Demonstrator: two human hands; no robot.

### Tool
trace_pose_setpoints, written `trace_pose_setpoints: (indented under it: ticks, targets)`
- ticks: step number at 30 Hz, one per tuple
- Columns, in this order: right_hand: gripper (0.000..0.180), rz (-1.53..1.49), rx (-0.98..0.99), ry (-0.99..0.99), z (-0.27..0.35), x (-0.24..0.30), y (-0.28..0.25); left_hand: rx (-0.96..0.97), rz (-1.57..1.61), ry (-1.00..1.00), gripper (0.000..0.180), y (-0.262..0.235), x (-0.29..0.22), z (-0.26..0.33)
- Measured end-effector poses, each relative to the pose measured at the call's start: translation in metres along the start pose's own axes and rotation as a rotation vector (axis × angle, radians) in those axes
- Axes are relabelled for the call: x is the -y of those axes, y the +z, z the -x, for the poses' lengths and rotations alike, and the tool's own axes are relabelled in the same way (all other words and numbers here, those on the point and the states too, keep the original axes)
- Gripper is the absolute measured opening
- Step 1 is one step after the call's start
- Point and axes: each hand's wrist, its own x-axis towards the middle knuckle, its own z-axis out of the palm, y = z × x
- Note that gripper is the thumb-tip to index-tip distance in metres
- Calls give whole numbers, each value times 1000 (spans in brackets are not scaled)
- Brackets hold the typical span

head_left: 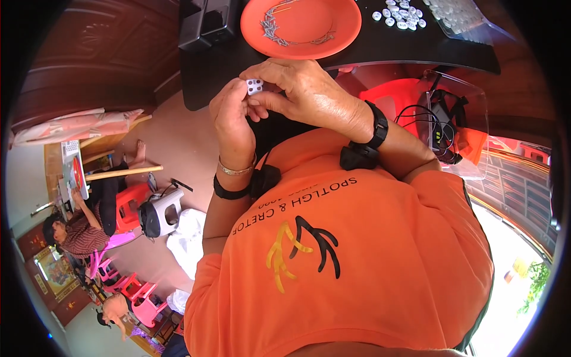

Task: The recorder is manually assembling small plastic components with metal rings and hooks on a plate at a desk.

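White holed piece up near the orange plate! Right hand pinches it; left hand's fingers bunch alongside, their grip unclear. Seemingly a fitting step; next likely demands steady alignment.

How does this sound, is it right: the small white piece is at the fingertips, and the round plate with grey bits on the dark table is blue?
Not quite: the head view shows that the round plate is orange-red, not blue. The small white piece is at the fingertips, and the plate with grey bits is on the dark table.
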Motion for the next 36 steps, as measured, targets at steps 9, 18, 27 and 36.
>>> trace_pose_setpoints:
  ticks: [9,18,27,36]
  targets:
    - [25,-21,-49,-1,-1,0,3,56,-53,-34,27,-3,3,-4]
    - [29,46,-94,21,0,1,7,44,-15,-12,25,3,5,-4]
    - [27,-27,-114,-85,-1,-1,4,6,39,149,29,8,-1,1]
    - [21,-77,-138,-111,1,-5,4,-20,-19,204,28,11,-8,5]
